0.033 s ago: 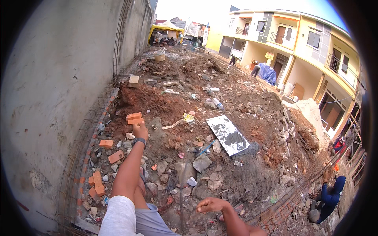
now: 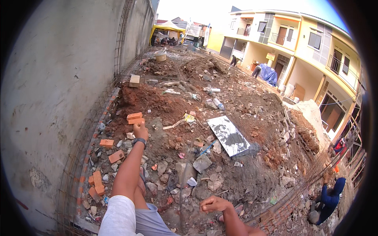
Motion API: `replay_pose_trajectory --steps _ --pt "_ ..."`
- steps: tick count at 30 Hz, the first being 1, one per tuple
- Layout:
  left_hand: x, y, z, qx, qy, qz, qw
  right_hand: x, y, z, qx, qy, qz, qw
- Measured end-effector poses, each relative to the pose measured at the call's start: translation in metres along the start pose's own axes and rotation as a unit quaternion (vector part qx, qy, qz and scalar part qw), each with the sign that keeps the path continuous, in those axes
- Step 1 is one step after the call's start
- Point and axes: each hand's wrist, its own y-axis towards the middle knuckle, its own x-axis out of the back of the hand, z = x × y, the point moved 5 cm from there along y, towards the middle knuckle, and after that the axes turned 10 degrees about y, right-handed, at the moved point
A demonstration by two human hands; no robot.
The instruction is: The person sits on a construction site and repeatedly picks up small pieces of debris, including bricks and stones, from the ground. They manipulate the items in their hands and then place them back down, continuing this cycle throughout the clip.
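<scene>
On rubble-strewn ground (image 2: 169, 147), left of centre: two orange bricks, the far brick (image 2: 134, 116) lying just beyond the near brick (image 2: 134, 121). Left hand (image 2: 140, 131), watch (image 2: 139, 141) at wrist: fingers at the near brick's closer edge, both bricks ahead of them; clamped or merely touching, cannot tell. Right hand (image 2: 214, 204), well apart from the bricks: fingers loosely bent, whether tips meet unclear. White board (image 2: 228, 135), dark-smeared: flat, right of the left hand.

Rough ground (image 2: 252, 177) carries orange bricks (image 2: 116, 156) and stones (image 2: 202, 163)
</scene>
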Motion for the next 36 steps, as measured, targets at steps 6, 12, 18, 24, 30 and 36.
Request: replay_pose_trajectory --steps 6,12,18,24,30,36 --pt "-0.023 -0.027 -0.004 0.064 -0.002 0.060 0.996 0.060 -0.025 0.025 0.064 -0.136 -0.377 0.914" --pt "-0.017 -0.018 -0.021 0.033 0.011 0.054 0.998 0.007 -0.029 -0.017 -0.192 -0.115 0.098 0.970" --pt "-0.008 -0.025 -0.017 0.077 0.043 0.073 0.993 0.047 -0.036 0.039 0.070 0.206 -0.251 0.943" --pt "-0.033 -0.041 -0.017 0.054 0.081 0.077 0.992 0.025 -0.054 -0.017 -0.149 -0.278 -0.042 0.948" --pt "-0.017 -0.016 0.022 0.110 0.099 0.064 0.987 0.042 -0.061 0.025 0.019 0.307 -0.181 0.934" --pt "-0.028 -0.029 -0.002 0.020 0.227 0.020 0.974 0.045 -0.055 -0.007 -0.116 -0.400 -0.192 0.889"
